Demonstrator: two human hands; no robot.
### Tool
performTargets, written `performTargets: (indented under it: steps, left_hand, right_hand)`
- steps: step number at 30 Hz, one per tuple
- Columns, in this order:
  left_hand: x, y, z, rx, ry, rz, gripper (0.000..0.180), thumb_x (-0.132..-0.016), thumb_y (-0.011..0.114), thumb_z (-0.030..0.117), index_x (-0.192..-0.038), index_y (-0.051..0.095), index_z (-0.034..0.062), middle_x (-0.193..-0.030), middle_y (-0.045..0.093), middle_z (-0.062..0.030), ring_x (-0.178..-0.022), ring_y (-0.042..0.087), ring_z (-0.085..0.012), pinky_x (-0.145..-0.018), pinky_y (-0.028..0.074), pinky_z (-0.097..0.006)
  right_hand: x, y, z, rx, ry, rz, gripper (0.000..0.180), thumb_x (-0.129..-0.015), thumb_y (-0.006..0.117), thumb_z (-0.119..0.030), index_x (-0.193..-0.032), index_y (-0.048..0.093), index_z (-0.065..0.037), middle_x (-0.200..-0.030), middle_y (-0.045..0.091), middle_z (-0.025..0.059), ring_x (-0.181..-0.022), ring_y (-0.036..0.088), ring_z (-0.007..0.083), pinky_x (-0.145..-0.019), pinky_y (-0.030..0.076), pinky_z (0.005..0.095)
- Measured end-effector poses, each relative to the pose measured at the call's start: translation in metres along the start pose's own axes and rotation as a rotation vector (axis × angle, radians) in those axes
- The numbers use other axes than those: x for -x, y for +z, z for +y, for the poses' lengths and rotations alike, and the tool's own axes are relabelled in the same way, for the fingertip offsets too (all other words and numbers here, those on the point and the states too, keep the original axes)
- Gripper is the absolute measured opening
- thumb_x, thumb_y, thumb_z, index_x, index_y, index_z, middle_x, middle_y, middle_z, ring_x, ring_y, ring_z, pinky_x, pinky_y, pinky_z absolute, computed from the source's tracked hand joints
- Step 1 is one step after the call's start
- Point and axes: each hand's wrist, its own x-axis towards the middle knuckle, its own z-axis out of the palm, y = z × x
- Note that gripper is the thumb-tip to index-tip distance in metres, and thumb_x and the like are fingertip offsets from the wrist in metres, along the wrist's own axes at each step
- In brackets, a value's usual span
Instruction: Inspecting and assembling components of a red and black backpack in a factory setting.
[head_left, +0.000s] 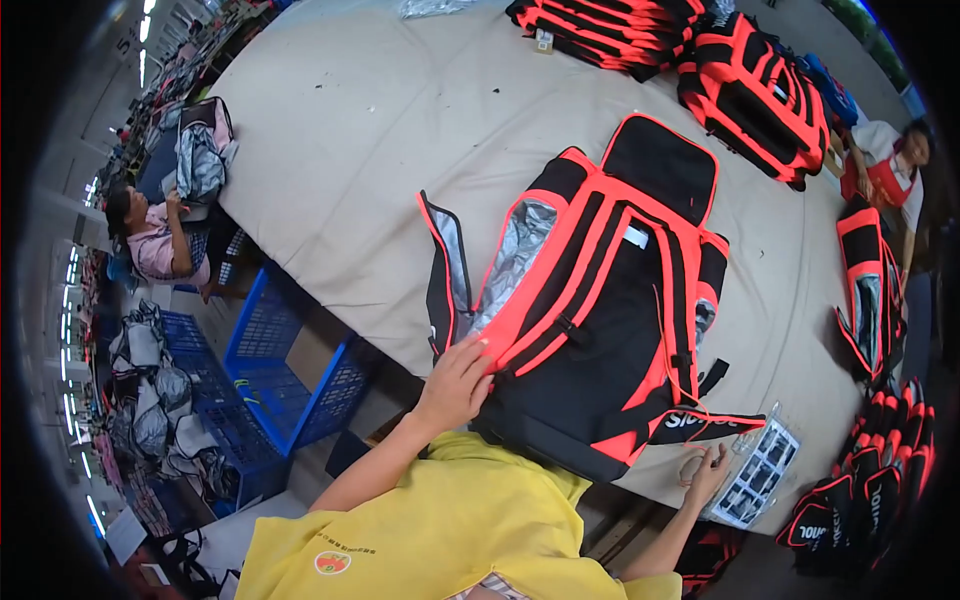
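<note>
A black and neon-orange backpack lies on the cloth-covered table in front of me, its shoulder straps facing up. Its silver-lined left side pocket hangs unzipped, with the flap folded outward. My left hand grips the bag's lower left edge, fingers bent over the orange trim. At the lower right, my right hand is beside the bag's right side flap, apart from the left hand. Its fingers are bent together around a small dark bit that I cannot make out. A compartmented clear plastic box with dark small parts stands right beside it.
Stacked matching bags and another bag pile lie at the table's far side. More bags stand at the right. Blue plastic crates are on the left below the table edge. One person sits left; another stands right.
</note>
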Motion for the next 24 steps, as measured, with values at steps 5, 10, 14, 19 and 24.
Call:
performTargets:
  steps: [5,10,14,19,24]
  left_hand:
    - [0.002,-0.016,-0.014,-0.003,0.002,-0.060,0.043,-0.089,0.076,0.015,-0.127,0.066,-0.0029,-0.142,0.060,-0.0217,-0.141,0.054,-0.0405,-0.116,0.046,-0.050]
    - [0.012,-0.010,-0.036,0.089,-0.057,0.017,0.061,-0.090,0.077,0.026,-0.139,0.058,-0.0036,-0.151,0.053,-0.0255,-0.146,0.048,-0.0455,-0.116,0.042,-0.056]
    - [0.013,-0.021,-0.052,0.020,-0.175,-0.070,0.060,-0.091,0.074,0.037,-0.139,0.063,0.0038,-0.157,0.047,-0.0243,-0.152,0.036,-0.0477,-0.117,0.028,-0.071]
    - [-0.007,-0.046,-0.072,0.019,-0.178,-0.148,0.052,-0.090,0.075,0.040,-0.131,0.070,0.0087,-0.153,0.049,-0.0237,-0.149,0.035,-0.0515,-0.116,0.032,-0.069]
    - [-0.046,-0.043,-0.097,-0.170,-0.284,-0.126,0.038,-0.089,0.076,0.042,-0.115,0.075,0.0140,-0.134,0.058,-0.0205,-0.139,0.048,-0.0427,-0.110,0.040,-0.065]
  right_hand:
    - [-0.028,-0.030,-0.023,0.148,0.412,-0.242,0.042,-0.107,0.065,-0.027,-0.132,0.068,0.008,-0.103,0.071,0.0101,-0.091,0.061,0.0149,-0.084,0.052,0.0321]
    - [-0.015,-0.234,-0.054,0.284,0.056,-0.023,0.045,-0.106,0.064,-0.028,-0.123,0.070,0.013,-0.103,0.078,0.0210,-0.093,0.071,0.0268,-0.090,0.055,0.0399]
    - [-0.020,-0.237,-0.105,0.404,0.036,0.016,0.045,-0.106,0.064,-0.027,-0.124,0.069,0.013,-0.105,0.078,0.0217,-0.095,0.071,0.0278,-0.092,0.055,0.0400]
    - [-0.001,-0.220,-0.120,0.505,0.037,0.080,0.044,-0.107,0.063,-0.027,-0.126,0.069,0.012,-0.109,0.077,0.0227,-0.099,0.072,0.0293,-0.095,0.054,0.0401]
    - [0.034,-0.184,-0.070,0.537,0.091,0.145,0.044,-0.107,0.062,-0.026,-0.129,0.068,0.012,-0.112,0.077,0.0238,-0.102,0.072,0.0309,-0.098,0.054,0.0402]
